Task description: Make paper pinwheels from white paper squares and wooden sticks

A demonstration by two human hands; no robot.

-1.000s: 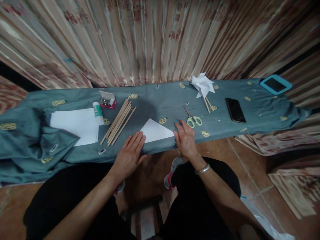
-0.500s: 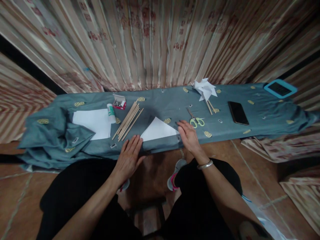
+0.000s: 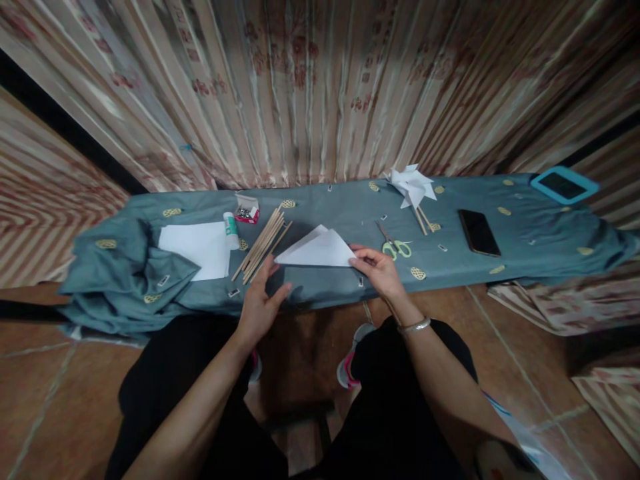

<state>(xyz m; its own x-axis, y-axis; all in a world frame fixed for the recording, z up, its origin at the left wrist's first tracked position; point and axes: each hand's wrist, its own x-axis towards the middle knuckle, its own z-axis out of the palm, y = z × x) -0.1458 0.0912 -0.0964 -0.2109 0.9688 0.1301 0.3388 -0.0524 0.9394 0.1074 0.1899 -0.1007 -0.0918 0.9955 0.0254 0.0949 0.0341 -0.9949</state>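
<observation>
A white sheet of paper (image 3: 320, 251), folded into a triangle, is lifted slightly off the cloth in front of me, its two layers a little apart at the top. My right hand (image 3: 376, 268) pinches its right corner between thumb and fingers. At the left corner, the fingertips of my left hand (image 3: 261, 300) meet the paper, while the thumb stands away from it; this hand is open. Just beyond the left hand lie several thin wooden sticks (image 3: 261, 245). Green-handled scissors (image 3: 395, 247) rest a little past my right hand.
A blue-grey cloth (image 3: 320, 207) covers the long narrow table. On its left are a stack of white paper (image 3: 195, 248), a glue stick (image 3: 231, 231) and a small box of metal pieces (image 3: 247, 211). Paper pinwheels (image 3: 412, 185), a phone (image 3: 479, 232) and a blue-framed tablet (image 3: 565, 185) lie right.
The folded paper has risen from the cloth and its layers have parted slightly. My right hand has gone from lying flat beside it to pinching its corner. My left thumb has spread upward.
</observation>
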